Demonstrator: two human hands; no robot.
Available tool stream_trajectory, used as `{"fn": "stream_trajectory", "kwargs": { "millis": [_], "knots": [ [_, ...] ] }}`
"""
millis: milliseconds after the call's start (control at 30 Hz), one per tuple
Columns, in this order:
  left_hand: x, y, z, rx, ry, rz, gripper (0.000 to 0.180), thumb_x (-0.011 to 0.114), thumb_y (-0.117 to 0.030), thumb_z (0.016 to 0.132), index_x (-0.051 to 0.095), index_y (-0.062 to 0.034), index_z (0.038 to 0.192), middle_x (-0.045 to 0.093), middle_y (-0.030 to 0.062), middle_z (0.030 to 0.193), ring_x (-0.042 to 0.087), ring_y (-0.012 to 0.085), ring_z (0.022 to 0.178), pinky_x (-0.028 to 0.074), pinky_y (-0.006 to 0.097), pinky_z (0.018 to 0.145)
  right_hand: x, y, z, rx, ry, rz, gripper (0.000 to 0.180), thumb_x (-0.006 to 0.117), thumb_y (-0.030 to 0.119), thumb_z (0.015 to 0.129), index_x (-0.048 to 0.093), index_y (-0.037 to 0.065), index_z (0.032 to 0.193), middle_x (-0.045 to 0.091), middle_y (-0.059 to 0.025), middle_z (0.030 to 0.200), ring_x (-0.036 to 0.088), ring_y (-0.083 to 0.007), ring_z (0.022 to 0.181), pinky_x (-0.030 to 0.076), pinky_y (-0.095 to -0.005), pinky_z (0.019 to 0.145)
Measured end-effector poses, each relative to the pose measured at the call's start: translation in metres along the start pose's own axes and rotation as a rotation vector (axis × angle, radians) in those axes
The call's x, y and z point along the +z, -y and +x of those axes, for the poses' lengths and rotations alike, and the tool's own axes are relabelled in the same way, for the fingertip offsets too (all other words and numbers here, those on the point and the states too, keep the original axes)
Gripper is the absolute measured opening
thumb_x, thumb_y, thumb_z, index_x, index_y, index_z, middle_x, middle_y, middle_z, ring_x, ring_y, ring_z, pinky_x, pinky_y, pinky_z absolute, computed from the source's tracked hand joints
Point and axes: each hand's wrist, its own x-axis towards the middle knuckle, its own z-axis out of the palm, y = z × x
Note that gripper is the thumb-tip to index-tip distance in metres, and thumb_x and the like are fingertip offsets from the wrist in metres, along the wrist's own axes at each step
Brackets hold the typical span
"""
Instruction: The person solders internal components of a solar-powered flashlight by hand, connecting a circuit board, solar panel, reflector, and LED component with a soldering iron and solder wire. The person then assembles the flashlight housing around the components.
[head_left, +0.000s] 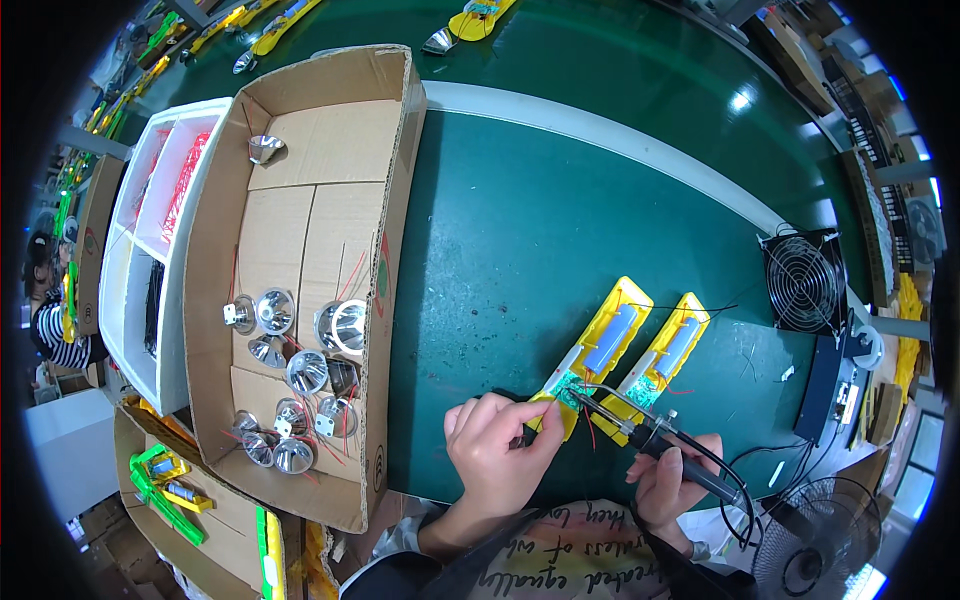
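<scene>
Two yellow torch housings lie side by side on the green bench. The left housing (631, 293) holds a blue cylindrical battery (610, 338) and a small green circuit board (569, 387). Over that board's end, my left hand (497, 440) is closed in a pinch; what its fingertips hold is too small to name. My right hand (672, 482) grips a soldering iron (708, 477) with a black handle and cable, its metal tip reaching the left board. The iron's shaft crosses the second housing (692, 303), which also has a battery and a board (643, 393). Thin red wires stick out from both.
Left of my hands stands a cardboard box (285, 215) with several shiny reflector cups (306, 371). Beyond it is a white foam tray (150, 245) of wires. At right are a black fan (803, 283) and loose cables. More housings (480, 20) lie on the far green surface.
</scene>
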Motion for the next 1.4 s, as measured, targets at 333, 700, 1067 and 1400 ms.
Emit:
{"fn": "stream_trajectory", "kwargs": {
  "millis": [333, 700, 1067, 1400],
  "knots": [
    [-0.001, 0.001, -0.002, -0.004, 0.009, 0.003, 0.013, 0.072, -0.006, 0.058, 0.062, -0.0122, 0.064, 0.039, -0.0039, 0.053, 0.039, 0.0101, 0.048, 0.029, 0.026, 0.055, -0.002, 0.005, -0.003, -0.033, -0.004, -0.068, 0.025, 0.053, 0.016, 0.081, 0.035, 0.000, 0.086, 0.050, -0.0131, 0.061, 0.051, -0.0143, 0.040, 0.041, -0.0228, 0.038],
    [-0.001, 0.001, -0.002, 0.008, -0.019, 0.033, 0.010, 0.071, -0.008, 0.061, 0.063, -0.0110, 0.066, 0.042, -0.0030, 0.055, 0.039, 0.0106, 0.049, 0.030, 0.026, 0.054, -0.065, 0.009, 0.011, -0.262, -0.463, -0.136, 0.022, 0.053, 0.017, 0.081, 0.035, 0.004, 0.078, 0.045, -0.0059, 0.058, 0.044, -0.0081, 0.039, 0.035, -0.0171, 0.032],
    [-0.015, -0.003, -0.008, -0.075, 0.073, -0.128, 0.009, 0.059, 0.004, 0.068, 0.058, 0.0009, 0.076, 0.046, 0.0045, 0.068, 0.043, 0.0107, 0.056, 0.035, 0.021, 0.049, -0.125, -0.005, 0.031, -0.207, -0.741, -0.347, 0.016, 0.054, 0.008, 0.081, 0.040, 0.003, 0.078, 0.049, -0.0062, 0.056, 0.046, -0.0078, 0.041, 0.037, -0.0182, 0.036],
    [-0.052, 0.005, -0.009, 0.132, 0.314, -0.098, 0.012, 0.062, 0.002, 0.067, 0.062, 0.0006, 0.079, 0.054, 0.0089, 0.070, 0.053, 0.0185, 0.066, 0.042, 0.026, 0.060, -0.130, -0.009, 0.032, -0.204, -0.715, -0.195, 0.015, 0.054, 0.004, 0.080, 0.040, 0.002, 0.078, 0.052, -0.0075, 0.057, 0.048, -0.0070, 0.042, 0.038, -0.0168, 0.038]
  ]
}}
